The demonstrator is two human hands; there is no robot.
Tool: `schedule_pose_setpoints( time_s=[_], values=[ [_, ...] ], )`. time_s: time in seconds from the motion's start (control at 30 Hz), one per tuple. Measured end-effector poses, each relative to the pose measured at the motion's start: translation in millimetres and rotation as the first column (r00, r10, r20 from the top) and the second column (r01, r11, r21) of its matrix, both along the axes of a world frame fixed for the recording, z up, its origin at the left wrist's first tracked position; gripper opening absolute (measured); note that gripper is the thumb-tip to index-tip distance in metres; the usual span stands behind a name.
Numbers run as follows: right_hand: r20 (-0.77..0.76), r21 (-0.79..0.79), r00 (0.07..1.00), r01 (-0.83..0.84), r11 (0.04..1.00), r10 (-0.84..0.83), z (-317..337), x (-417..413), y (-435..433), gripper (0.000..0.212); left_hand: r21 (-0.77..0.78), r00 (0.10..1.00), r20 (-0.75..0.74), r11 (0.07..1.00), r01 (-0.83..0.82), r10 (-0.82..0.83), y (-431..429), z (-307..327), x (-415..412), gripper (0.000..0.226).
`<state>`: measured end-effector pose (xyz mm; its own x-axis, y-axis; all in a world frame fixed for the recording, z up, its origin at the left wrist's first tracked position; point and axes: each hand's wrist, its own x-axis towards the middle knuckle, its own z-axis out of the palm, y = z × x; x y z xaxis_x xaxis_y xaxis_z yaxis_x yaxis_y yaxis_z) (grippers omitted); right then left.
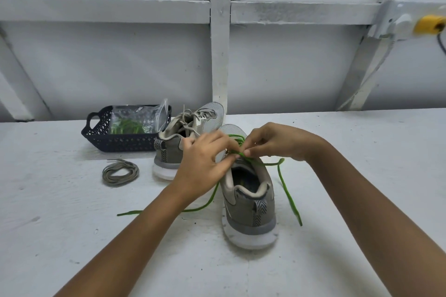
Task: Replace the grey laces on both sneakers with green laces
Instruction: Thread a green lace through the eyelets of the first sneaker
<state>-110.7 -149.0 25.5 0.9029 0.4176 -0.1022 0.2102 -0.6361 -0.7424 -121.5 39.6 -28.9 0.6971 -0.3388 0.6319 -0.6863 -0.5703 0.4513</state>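
- Where the white painted table runs left, a dark blue lattice plastic basket holds a clear plastic bag of green laces.
- Coiled grey lace lies loose before the basket.
- Grey-laced grey mesh sneaker stands beside the basket, partly hidden by the left hand.
- Second grey mesh sneaker, heel toward camera, sits under both hands.
- Left hand and right hand each pinch the thin green lace above its tongue; ends trail either side.

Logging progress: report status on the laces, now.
Left hand, right hand pinch green lace over near sneaker. Far sneaker has grey laces. Nothing blocking.
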Motion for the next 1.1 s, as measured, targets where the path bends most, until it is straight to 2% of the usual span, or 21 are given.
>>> schedule_pose_setpoints(
  time_s=[0.2, 0.3, 0.47, 0.57, 0.63, 0.7, 0.77, 0.83, 0.9, 0.93, 0.97, 1.03, 1.1],
  values=[
    [-0.010, -0.006, 1.000, -0.019, 1.000, 0.019, -0.2, 5.4, 1.9, 0.019, -0.065, 0.993, -0.113, 0.997, 0.032, -0.039, 2.7, 3.0, 4.1, 0.008],
    [-0.034, -0.043, 0.998, -0.051, 0.998, 0.050, -1.0, 4.6, 3.1, 0.024, -0.094, 0.989, -0.133, 0.995, 0.046, -0.059, 3.1, 4.7, 3.3, 0.007],
    [-0.047, -0.081, 0.992, -0.119, 0.990, 0.116, 6.5, 4.4, -3.7, 0.019, -0.158, 0.980, -0.159, 0.983, 0.093, -0.118, 1.7, 6.9, 3.6, 0.011],
    [0.075, -0.050, 0.996, 0.046, 0.998, -0.042, 2.4, 7.5, -4.6, 0.026, -0.196, 0.973, -0.189, 0.976, 0.092, -0.130, 2.9, 3.6, 6.5, 0.011],
    [0.240, -0.011, 0.951, 0.205, 0.979, -0.196, -4.1, 11.0, -3.6, 0.023, -0.213, 0.968, -0.208, 0.972, 0.096, -0.141, 4.3, 0.9, 8.6, 0.011],
    [0.278, 0.072, 0.904, 0.316, 0.946, -0.323, -9.5, 12.9, -1.2, 0.017, -0.233, 0.962, -0.220, 0.966, 0.109, -0.162, 4.7, -0.2, 9.8, 0.012],
    [0.101, 0.266, 0.901, 0.384, 0.884, -0.422, -11.0, 12.8, 1.4, 0.009, -0.249, 0.959, -0.229, 0.962, 0.111, -0.170, 4.3, 0.1, 10.4, 0.014],
    [-0.169, 0.506, 0.904, 0.421, 0.753, -0.392, -9.5, 10.5, 3.6, 0.013, -0.257, 0.958, -0.230, 0.960, 0.109, -0.170, 3.6, 0.7, 10.6, 0.016],
    [-0.259, 0.645, 0.905, 0.422, 0.636, -0.338, -9.6, 10.0, 3.5, 0.015, -0.248, 0.959, -0.229, 0.963, 0.109, -0.168, 3.6, 1.9, 10.3, 0.020],
    [-0.217, 0.646, 0.908, 0.410, 0.645, -0.360, -10.8, 10.6, 2.4, 0.014, -0.239, 0.958, -0.232, 0.965, 0.109, -0.166, 3.9, 2.4, 10.0, 0.023],
    [-0.131, 0.601, 0.905, 0.397, 0.693, -0.405, -13.0, 11.6, 1.0, 0.014, -0.229, 0.957, -0.237, 0.967, 0.110, -0.166, 4.6, 2.9, 9.6, 0.024],
    [0.072, 0.465, 0.869, 0.405, 0.787, -0.490, -17.9, 13.0, -2.6, 0.015, -0.215, 0.954, -0.247, 0.970, 0.117, -0.169, 5.8, 3.5, 9.0, 0.020],
    [0.214, 0.337, 0.820, 0.449, 0.828, -0.531, -19.9, 12.7, -5.4, 0.021, -0.204, 0.953, -0.250, 0.971, 0.120, -0.170, 6.9, 3.8, 8.6, 0.017]
  ],
)
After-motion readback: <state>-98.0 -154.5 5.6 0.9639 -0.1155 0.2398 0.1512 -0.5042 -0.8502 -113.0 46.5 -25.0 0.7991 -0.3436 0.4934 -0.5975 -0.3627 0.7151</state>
